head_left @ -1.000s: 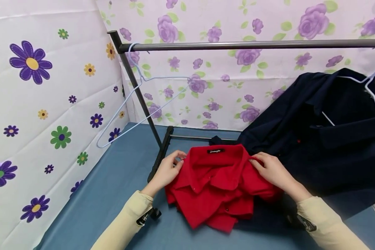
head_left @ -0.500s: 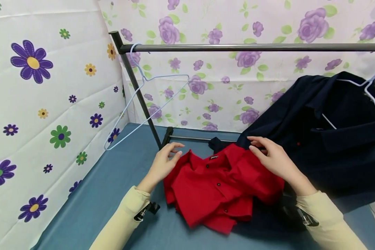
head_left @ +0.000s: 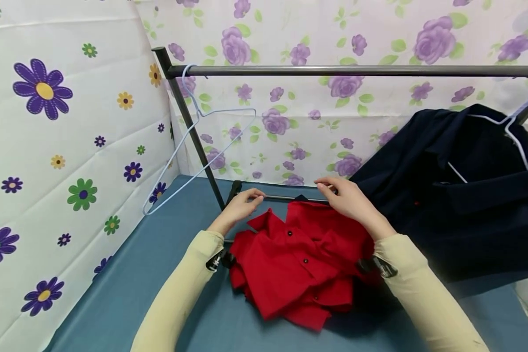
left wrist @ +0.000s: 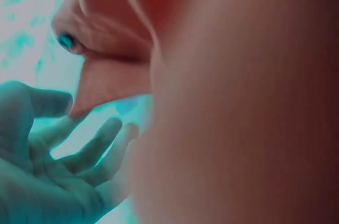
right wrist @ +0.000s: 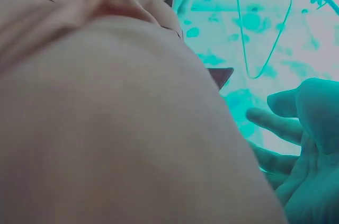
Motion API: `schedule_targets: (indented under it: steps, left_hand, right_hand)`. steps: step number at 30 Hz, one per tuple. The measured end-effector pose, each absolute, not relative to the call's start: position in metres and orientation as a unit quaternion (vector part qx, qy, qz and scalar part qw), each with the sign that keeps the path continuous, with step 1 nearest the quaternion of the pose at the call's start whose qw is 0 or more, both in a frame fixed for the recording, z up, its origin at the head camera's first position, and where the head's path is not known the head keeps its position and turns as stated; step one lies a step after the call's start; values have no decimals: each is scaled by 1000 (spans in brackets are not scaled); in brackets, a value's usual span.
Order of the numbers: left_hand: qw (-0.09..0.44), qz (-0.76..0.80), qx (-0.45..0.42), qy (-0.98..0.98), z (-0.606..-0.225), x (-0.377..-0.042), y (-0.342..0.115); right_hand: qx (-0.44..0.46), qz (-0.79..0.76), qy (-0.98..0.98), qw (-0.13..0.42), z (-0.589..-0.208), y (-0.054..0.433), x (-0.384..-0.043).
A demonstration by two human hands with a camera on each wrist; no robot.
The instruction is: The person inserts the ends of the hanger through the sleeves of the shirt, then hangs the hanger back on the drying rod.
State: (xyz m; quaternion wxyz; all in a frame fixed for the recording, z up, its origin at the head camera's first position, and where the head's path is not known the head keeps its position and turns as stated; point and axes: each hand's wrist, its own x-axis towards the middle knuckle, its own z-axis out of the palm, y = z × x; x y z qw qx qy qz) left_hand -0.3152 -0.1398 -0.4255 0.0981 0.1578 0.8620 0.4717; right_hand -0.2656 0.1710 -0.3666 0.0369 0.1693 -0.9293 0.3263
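Note:
A crumpled red shirt (head_left: pixel 290 269) with dark buttons lies in the middle, one collar point standing up at its left. Just above and left of that collar point is my left hand (head_left: pixel 239 209), its fingers loosely bent; in the left wrist view the thumb (left wrist: pixel 50 103) lines up with a cloth corner (left wrist: pixel 87 99), and contact is hard to tell. My right hand (head_left: pixel 347 196) hovers above the shirt's back right, thumb and fingers apart. In the right wrist view nothing sits between that hand's fingers (right wrist: pixel 273 126). Large near cloth (right wrist: pixel 122 128) hides part of the scene.
A dark clothes rack (head_left: pixel 290 71) spans the back. From its left end hangs a bare light blue hanger (head_left: pixel 198 173). A navy shirt (head_left: pixel 488 210) on another hanger (head_left: pixel 510 122) hangs at right. Blue cloth (head_left: pixel 149 274) covers the table.
Both hands have let go of the red shirt's collar and moved up off it. The right hand has shifted left. The collar has slumped and its label is out of sight.

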Motion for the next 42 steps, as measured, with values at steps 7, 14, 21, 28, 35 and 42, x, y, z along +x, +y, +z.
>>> schedule_targets:
  steps: [7,14,21,28,35,42]
  left_hand:
    - [211,456,197,841,-419,-336,-132]
    - [282,391,263,836,-422,-340,-119]
    - [301,353,257,848,-437,-331,-118]
    - [314,347,247,849,-445,-326,-120]
    - [348,300,258,850,-437,-317,-120]
    - [294,310,248,869,-418,-303,-129]
  right_hand:
    - [167,317,-933,-24,-367,153,-306]
    - [191,322,-920,-115,-388,158,-319]
    - [196,301,-914,-187,-408,164,-308]
    - [187,299,-920,-169,-410,171,-298]
    - [205,299,-929,-70,-407,172,-287]
    - [216,330,-919,8,-396,175,-268]
